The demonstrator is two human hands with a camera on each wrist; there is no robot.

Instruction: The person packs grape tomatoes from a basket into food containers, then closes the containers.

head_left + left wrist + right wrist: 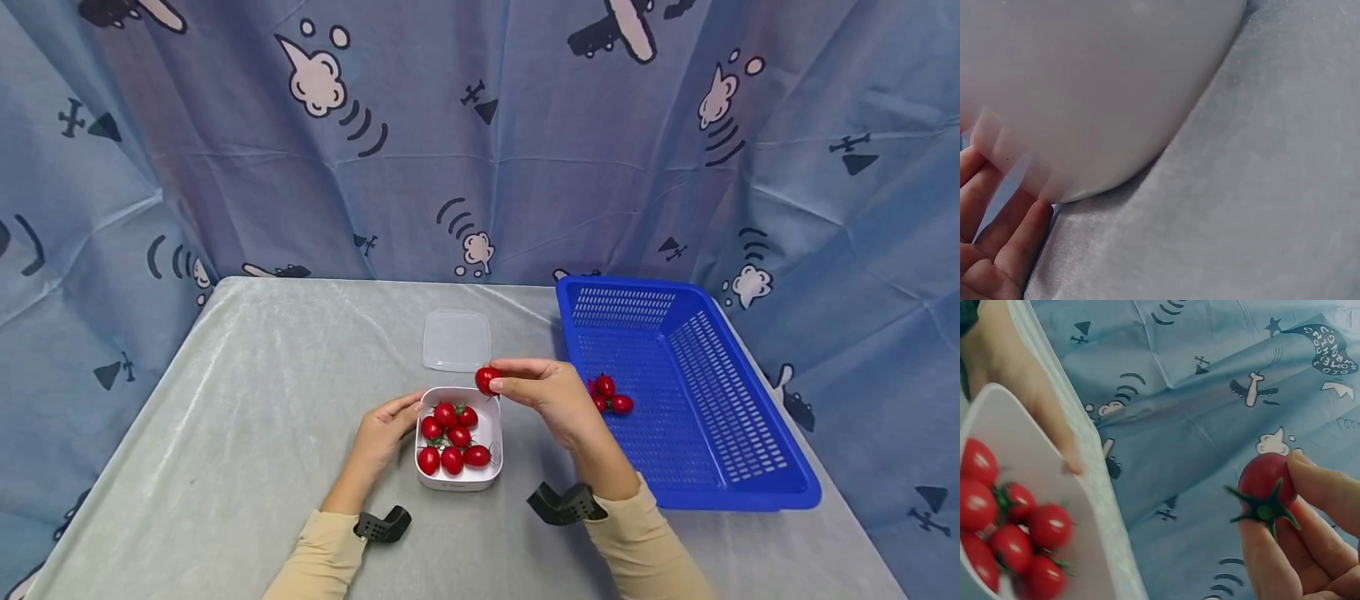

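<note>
My right hand (551, 400) pinches a cherry tomato (1266, 481) between thumb and fingers, just above the back right corner of a white square box (491, 437). Its green stem cap (1265, 511) faces the right wrist camera. Several red cherry tomatoes (452, 460) lie inside the box, some with green stem caps. Against the box's left side, near the back corner, my left hand (381, 433) rests its fairly straight fingers (1025, 234) on the outer wall. The left wrist view shows mostly that wall and the cloth; the tomatoes are out of its sight.
A blue perforated basket (750, 492) stands on the right, with several cherry tomatoes (621, 404) near its left wall, partly behind my right hand. Behind the box lies a clear flat lid (456, 340). A pale cloth (247, 400) covers the table; a patterned blue curtain (420, 167) hangs behind.
</note>
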